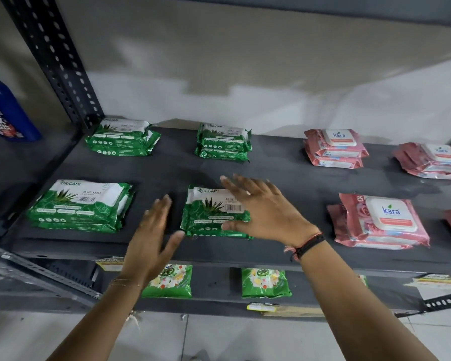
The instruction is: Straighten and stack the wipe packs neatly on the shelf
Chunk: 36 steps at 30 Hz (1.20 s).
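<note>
Spreading both hands wide at the front edge of the shelf [284, 175], we lay our right hand [266, 212] flat over the right side of the front-middle green stack [211, 212] and hold our left hand [151, 235] open just beside its left edge, gripping nothing. Other green stacks [81, 207] sit towards the left end, and pink stacks [380, 222] towards the right.

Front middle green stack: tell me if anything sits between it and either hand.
Nothing visible does. The right hand is spread over the front middle green stack, and the left hand hovers open at its left edge over bare shelf.
</note>
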Available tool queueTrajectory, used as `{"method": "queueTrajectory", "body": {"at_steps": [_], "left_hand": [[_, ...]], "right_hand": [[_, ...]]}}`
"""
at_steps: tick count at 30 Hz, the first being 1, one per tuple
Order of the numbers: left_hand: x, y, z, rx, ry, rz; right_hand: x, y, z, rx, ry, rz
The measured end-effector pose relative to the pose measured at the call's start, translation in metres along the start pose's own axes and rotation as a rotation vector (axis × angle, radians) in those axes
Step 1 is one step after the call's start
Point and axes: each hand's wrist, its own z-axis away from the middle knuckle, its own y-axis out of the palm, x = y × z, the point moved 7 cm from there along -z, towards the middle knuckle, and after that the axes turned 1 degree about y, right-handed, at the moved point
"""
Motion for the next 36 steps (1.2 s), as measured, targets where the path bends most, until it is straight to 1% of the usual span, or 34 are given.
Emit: {"method": "queueTrajectory", "body": {"at_steps": [3, 5, 6, 8, 10, 12, 14, 16, 18, 23, 26, 29, 32, 34, 36], "left_hand": [[-0.02, -0.023, -0.01, -0.203, -0.044, 0.078], [-0.044, -0.03, -0.027, -0.265, -0.025, 0.053], [-0.058, -0.029, -0.037, -0.268, -0.002, 0.017], [-0.082, -0.017, -0.057, -0.215, 0.033, -0.08], [-0.098, 0.002, -0.073, -0.124, 0.056, -0.176], [-0.105, 0.02, -0.083, -0.048, 0.076, -0.258], [-0.1, 0.033, -0.088, 0.021, 0.059, -0.288], [-0.091, 0.043, -0.088, 0.085, 0.027, -0.305], [-0.084, 0.048, -0.086, 0.111, 0.013, -0.32], [-0.082, 0.051, -0.086, 0.133, -0.011, -0.308], [-0.086, 0.05, -0.084, 0.158, -0.011, -0.329], [-0.089, 0.047, -0.085, 0.127, -0.002, -0.333], [-0.091, 0.043, -0.083, 0.142, -0.039, -0.28], [-0.096, 0.036, -0.082, 0.128, -0.046, -0.262], [-0.109, 0.025, -0.08, 0.052, -0.013, -0.25]], "right_hand": [[-0.042, -0.022, 0.029, -0.113, 0.106, -0.034], [-0.083, -0.033, 0.056, -0.186, 0.222, -0.021], [-0.103, -0.037, 0.07, -0.22, 0.281, -0.015], [-0.14, -0.04, 0.094, -0.263, 0.384, 0.0], [-0.169, -0.038, 0.111, -0.271, 0.456, 0.02], [-0.19, -0.031, 0.121, -0.245, 0.506, 0.019], [-0.205, -0.023, 0.124, -0.217, 0.537, -0.014], [-0.212, -0.015, 0.121, -0.182, 0.53, -0.039], [-0.215, -0.008, 0.118, -0.165, 0.509, -0.028], [-0.219, -0.005, 0.116, -0.251, 0.469, -0.004], [-0.217, -0.005, 0.117, -0.249, 0.471, -0.01], [-0.218, -0.005, 0.117, -0.194, 0.463, -0.026], [-0.218, -0.006, 0.118, -0.101, 0.464, -0.061], [-0.213, -0.012, 0.12, -0.096, 0.442, -0.068], [-0.206, -0.025, 0.127, -0.167, 0.43, -0.073]]}}
